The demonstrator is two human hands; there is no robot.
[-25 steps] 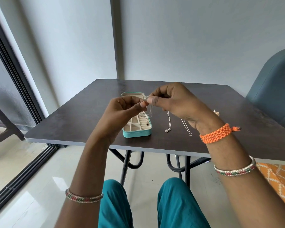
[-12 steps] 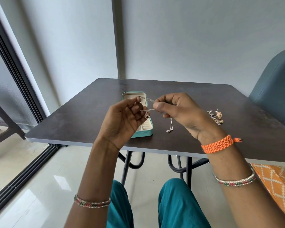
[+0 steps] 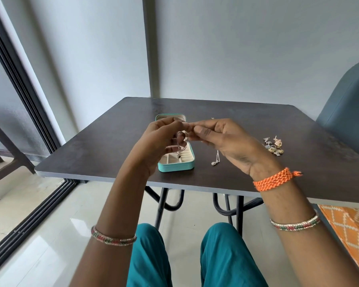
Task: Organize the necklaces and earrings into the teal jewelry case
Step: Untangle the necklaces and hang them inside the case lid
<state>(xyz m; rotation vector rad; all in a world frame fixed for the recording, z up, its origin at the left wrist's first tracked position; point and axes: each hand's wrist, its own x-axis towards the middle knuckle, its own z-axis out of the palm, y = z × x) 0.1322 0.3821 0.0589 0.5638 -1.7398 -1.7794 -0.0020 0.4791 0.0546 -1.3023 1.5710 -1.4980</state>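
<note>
Right above the open teal jewelry case point(image 3: 175, 166) on the dark table point(image 3: 257, 125), the left hand point(image 3: 160, 146) and right hand point(image 3: 222, 141) both pinch a thin silver necklace point(image 3: 181, 146) with curled fingers. Its dark pendant hangs down into the case. Another silver necklace point(image 3: 215, 160) lies just beside the case, and a small pile of earrings point(image 3: 275, 147) sits farther right.

- A teal jewelry case point(image 3: 175, 167) with a cream lining sits on a dark brown table point(image 3: 104, 141).
- A woven orange wristband point(image 3: 273, 180) circles the right wrist.
- Red, green and white beaded bangles point(image 3: 113, 239) ring both forearms.
- Teal trousers point(image 3: 226, 257) show below.
- An orange cloth point(image 3: 348, 230) carries a white diamond lattice.
- Silver and gold earrings point(image 3: 275, 148) lie in a cluster.
</note>
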